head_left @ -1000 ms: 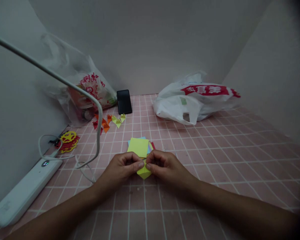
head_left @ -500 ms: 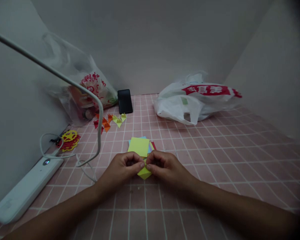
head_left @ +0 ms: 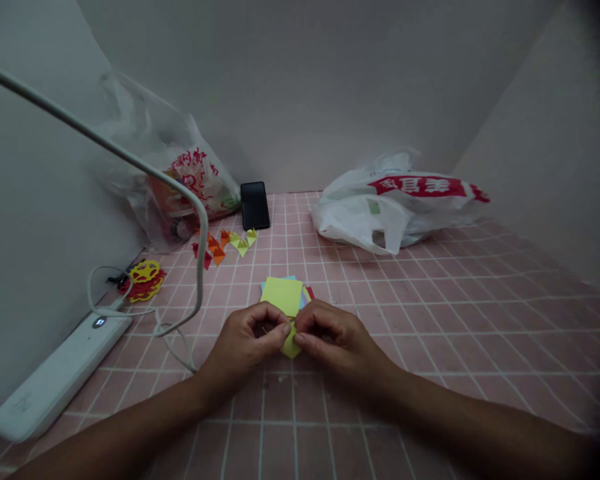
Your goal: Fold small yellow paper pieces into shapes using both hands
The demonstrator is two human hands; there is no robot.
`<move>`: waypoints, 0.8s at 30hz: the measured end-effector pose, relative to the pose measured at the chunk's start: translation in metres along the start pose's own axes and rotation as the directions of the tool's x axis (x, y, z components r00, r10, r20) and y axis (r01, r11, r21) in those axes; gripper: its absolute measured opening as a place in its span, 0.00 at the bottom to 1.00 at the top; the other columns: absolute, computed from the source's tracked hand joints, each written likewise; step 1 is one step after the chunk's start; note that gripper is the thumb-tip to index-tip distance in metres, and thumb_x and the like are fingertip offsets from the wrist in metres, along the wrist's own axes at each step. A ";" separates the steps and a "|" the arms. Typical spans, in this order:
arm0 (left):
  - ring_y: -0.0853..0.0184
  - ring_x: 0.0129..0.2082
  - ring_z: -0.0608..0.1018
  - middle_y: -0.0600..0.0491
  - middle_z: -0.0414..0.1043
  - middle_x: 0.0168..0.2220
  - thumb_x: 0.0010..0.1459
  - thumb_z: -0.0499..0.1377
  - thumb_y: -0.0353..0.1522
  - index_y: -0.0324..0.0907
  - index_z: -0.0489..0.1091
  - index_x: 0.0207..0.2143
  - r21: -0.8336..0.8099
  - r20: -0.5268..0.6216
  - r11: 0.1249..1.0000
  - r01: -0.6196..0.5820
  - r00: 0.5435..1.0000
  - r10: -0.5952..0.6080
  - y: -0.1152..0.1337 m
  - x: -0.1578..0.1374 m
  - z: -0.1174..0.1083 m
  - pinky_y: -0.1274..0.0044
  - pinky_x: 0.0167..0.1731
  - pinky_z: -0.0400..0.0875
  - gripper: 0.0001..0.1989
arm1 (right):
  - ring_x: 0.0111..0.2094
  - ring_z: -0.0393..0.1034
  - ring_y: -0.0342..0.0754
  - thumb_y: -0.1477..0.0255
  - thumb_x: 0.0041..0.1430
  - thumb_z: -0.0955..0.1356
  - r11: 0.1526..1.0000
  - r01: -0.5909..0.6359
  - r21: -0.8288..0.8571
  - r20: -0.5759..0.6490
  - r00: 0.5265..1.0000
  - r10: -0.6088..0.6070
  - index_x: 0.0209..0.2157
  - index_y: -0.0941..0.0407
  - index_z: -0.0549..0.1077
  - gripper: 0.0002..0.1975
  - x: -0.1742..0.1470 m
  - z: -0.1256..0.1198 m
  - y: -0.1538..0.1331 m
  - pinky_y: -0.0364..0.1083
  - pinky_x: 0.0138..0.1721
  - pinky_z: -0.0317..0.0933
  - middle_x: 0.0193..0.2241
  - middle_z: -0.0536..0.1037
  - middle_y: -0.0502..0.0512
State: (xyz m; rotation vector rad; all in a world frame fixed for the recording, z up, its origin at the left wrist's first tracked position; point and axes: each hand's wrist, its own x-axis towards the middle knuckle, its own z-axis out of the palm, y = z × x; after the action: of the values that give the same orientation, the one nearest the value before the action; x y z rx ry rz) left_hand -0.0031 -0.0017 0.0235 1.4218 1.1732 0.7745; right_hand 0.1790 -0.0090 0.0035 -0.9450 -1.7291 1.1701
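Observation:
My left hand (head_left: 245, 343) and my right hand (head_left: 333, 340) meet at the middle of the pink gridded table (head_left: 430, 320). Between their fingertips they pinch a small folded yellow-green paper (head_left: 291, 346), of which only a pointed corner shows. Just beyond the fingers lies a stack of coloured paper squares (head_left: 284, 294) with a yellow-green sheet on top and blue and red edges under it.
Several small folded paper triangles (head_left: 225, 241) lie at the back left beside a black phone (head_left: 255, 205). A clear plastic bag (head_left: 180, 187) and a white plastic bag (head_left: 395, 203) stand at the back. A white lamp base (head_left: 55, 377), its cable and red-yellow paper cutouts (head_left: 143, 279) occupy the left.
Both hands have closed further over the folded paper, so less of it shows. The view has shifted slightly; the things on the table lie as before.

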 end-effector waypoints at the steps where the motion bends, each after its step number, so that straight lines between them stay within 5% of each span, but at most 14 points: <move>1: 0.70 0.26 0.69 0.55 0.68 0.25 0.51 0.60 0.36 0.38 0.70 0.28 0.003 0.002 1.000 -0.007 1.000 0.007 -0.001 0.000 0.000 0.78 0.28 0.62 0.09 | 0.30 0.66 0.45 0.75 0.57 0.68 1.000 -0.023 -0.003 -0.003 1.000 0.023 0.26 0.58 0.71 0.05 0.000 0.001 0.000 0.44 0.32 0.57 0.27 0.72 0.52; 24: 0.71 0.27 0.71 0.55 0.72 0.26 0.55 0.61 0.36 0.39 0.72 0.30 -0.073 0.045 0.997 -0.037 0.998 0.040 -0.007 -0.004 0.002 0.79 0.29 0.66 0.08 | 0.25 0.60 0.43 0.74 0.58 0.65 0.993 -0.078 -0.086 -0.034 0.997 0.075 0.25 0.57 0.66 0.08 -0.002 0.006 0.001 0.43 0.27 0.53 0.23 0.69 0.49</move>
State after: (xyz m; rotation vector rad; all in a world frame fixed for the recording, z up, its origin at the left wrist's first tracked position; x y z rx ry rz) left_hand -0.0046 -0.0063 0.0166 1.3991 1.0754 0.7988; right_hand 0.1743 -0.0129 0.0010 -1.0851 -1.7449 1.1299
